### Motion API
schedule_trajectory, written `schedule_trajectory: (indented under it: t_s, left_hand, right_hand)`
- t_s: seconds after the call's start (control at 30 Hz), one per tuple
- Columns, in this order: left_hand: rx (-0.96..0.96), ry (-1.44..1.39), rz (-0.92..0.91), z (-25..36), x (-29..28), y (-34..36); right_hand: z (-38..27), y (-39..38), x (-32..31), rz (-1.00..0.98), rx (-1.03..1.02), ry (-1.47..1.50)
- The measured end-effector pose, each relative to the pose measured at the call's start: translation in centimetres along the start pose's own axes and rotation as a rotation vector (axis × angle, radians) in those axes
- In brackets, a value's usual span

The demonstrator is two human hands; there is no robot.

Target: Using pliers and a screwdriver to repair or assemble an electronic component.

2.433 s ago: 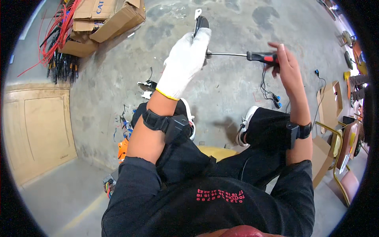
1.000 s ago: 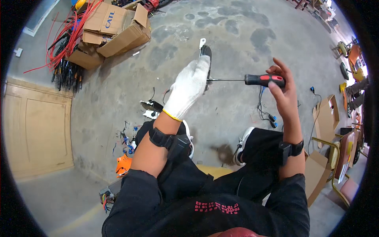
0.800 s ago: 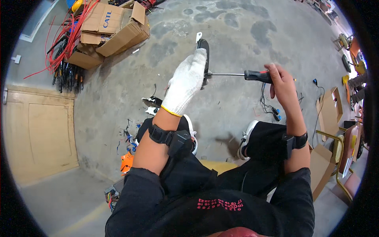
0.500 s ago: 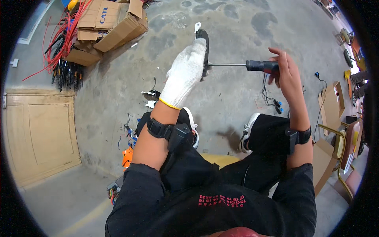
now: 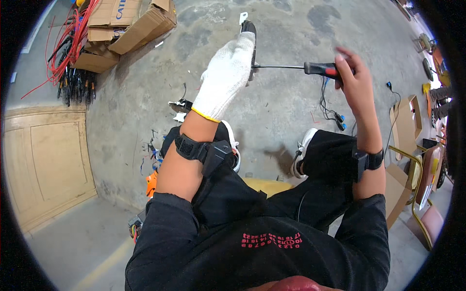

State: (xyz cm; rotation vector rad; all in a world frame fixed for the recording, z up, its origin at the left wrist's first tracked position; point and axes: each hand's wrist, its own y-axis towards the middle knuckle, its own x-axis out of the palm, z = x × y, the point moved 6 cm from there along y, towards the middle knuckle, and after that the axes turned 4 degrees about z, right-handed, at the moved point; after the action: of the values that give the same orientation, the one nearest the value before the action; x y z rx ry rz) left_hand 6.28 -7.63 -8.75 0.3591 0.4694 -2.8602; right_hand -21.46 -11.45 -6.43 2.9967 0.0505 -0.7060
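Screwdriver [image 5: 310, 68] with a red-and-black handle lies level in the air above the concrete floor [image 5: 291, 111], its thin shaft pointing left into a small black part [image 5: 250, 36]. Fingers of the bare right hand [image 5: 354, 80] pinch the handle's end, a closed grip. White-gloved, the left hand [image 5: 225, 77] wraps shut around the black part, which carries a pale tab on top. Cardboard boxes [image 5: 126, 26] and red cables [image 5: 68, 43] lie well apart at upper left.
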Motion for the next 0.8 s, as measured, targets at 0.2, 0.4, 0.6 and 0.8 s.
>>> schedule_trajectory:
  t_s: [0.2, 0.4, 0.6, 0.8]
  left_hand:
    - [-0.007, -0.022, -0.023, -0.1, 0.3, -0.2]
    - [-0.028, -0.042, -0.023, 0.2, 0.1, -0.4]
    - [-0.006, -0.066, -0.032, -0.1, 0.0, -0.5]
    - [-0.010, -0.107, -0.056, 0.3, 0.7, -0.6]
  right_hand:
    - [-3.2, -0.6, -1.3, 0.135, -0.430, 0.271]
    - [-2.5, -0.7, -0.5, 0.033, -0.281, 0.047]
    - [-1.4, 0.2, -0.7, -0.018, 0.025, 0.263]
    - [-3.7, -0.7, -0.8, 0.265, -0.658, 0.206]
